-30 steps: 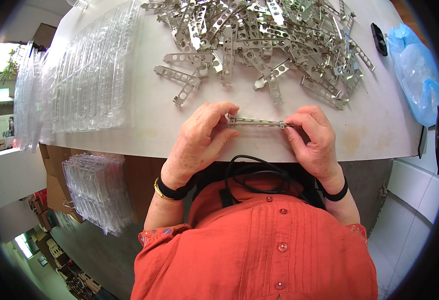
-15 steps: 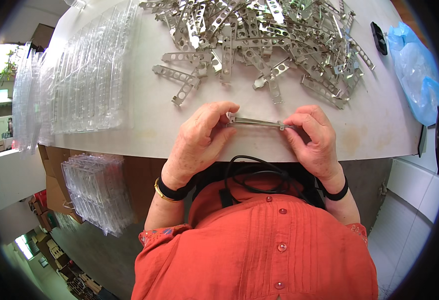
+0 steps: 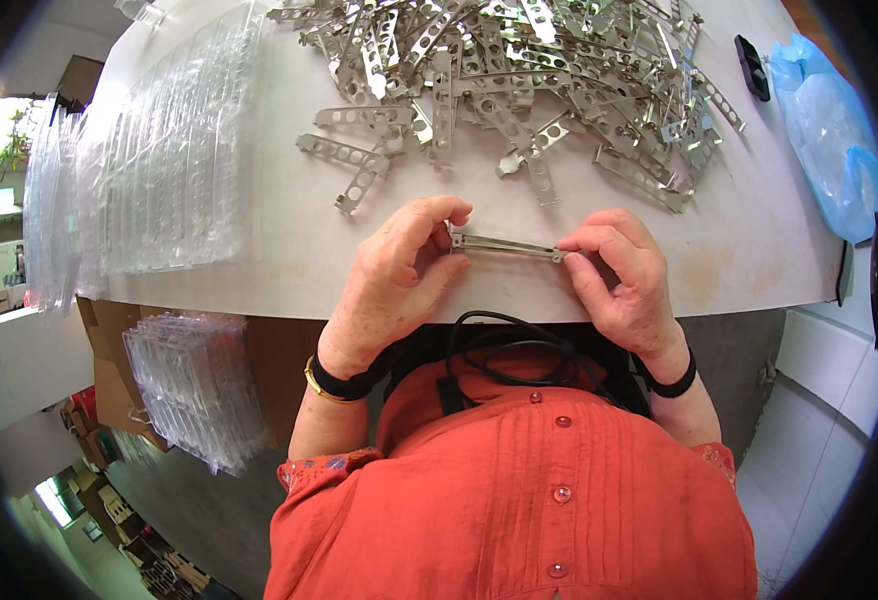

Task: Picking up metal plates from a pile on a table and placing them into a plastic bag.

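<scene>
Between my two hands, just above the near edge of the table, a thin silvery metal strip piece (image 3: pixel 507 246) is held crosswise and seen nearly edge-on. My left hand (image 3: pixel 399 265) pinches its left end between thumb and fingers. At the other end, the thumb and forefinger of my right hand (image 3: pixel 621 275) close on its tip. Beyond the hands lies a heap of similar metal strips (image 3: pixel 519 90) with round holes and bent ends. A few loose strips (image 3: pixel 344 152) lie at the heap's near left side.
Clear plastic trays (image 3: pixel 164 150) are stacked on the table's left. More clear trays (image 3: pixel 194 390) stand below the table edge by a cardboard box (image 3: pixel 109 370). At the right are a black plastic piece (image 3: pixel 753 68) and a blue plastic bag (image 3: pixel 827 140). A black cable (image 3: pixel 504 318) loops at my waist.
Both hands and the strip have shifted very slightly to the left, and the strip has turned a little. The grip at each end stays. The whole view has also moved slightly.
</scene>
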Demonstrator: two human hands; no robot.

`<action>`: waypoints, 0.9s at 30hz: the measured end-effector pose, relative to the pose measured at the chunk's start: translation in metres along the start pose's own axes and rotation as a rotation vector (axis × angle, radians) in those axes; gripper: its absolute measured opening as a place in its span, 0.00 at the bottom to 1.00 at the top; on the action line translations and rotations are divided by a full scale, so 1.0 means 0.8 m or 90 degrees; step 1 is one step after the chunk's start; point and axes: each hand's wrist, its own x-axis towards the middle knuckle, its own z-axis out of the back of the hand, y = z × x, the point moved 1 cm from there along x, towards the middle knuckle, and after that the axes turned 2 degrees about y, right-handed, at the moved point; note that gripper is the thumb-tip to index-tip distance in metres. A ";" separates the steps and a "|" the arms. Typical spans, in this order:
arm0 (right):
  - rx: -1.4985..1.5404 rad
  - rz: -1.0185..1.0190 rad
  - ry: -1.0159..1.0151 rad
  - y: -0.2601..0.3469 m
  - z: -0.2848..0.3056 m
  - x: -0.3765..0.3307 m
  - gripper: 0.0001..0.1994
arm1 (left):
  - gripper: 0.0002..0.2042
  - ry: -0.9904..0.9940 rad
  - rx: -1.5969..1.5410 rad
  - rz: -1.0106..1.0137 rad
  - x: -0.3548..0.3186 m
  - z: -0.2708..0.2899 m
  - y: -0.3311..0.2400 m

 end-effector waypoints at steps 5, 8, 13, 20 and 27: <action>-0.009 0.013 -0.010 -0.003 -0.001 0.001 0.06 | 0.20 -0.009 -0.009 0.001 0.001 -0.001 0.001; -0.011 0.010 -0.018 -0.004 -0.003 0.000 0.05 | 0.19 -0.033 0.013 -0.031 0.003 -0.003 0.000; 0.013 -0.012 0.005 -0.001 -0.003 0.000 0.07 | 0.16 -0.042 0.063 -0.056 0.004 -0.004 -0.006; 0.057 0.043 0.056 0.017 0.006 -0.005 0.14 | 0.13 -0.068 0.068 -0.033 0.003 -0.008 -0.008; -0.045 0.084 0.062 0.013 0.000 -0.005 0.15 | 0.12 -0.085 0.073 -0.062 0.005 -0.011 -0.006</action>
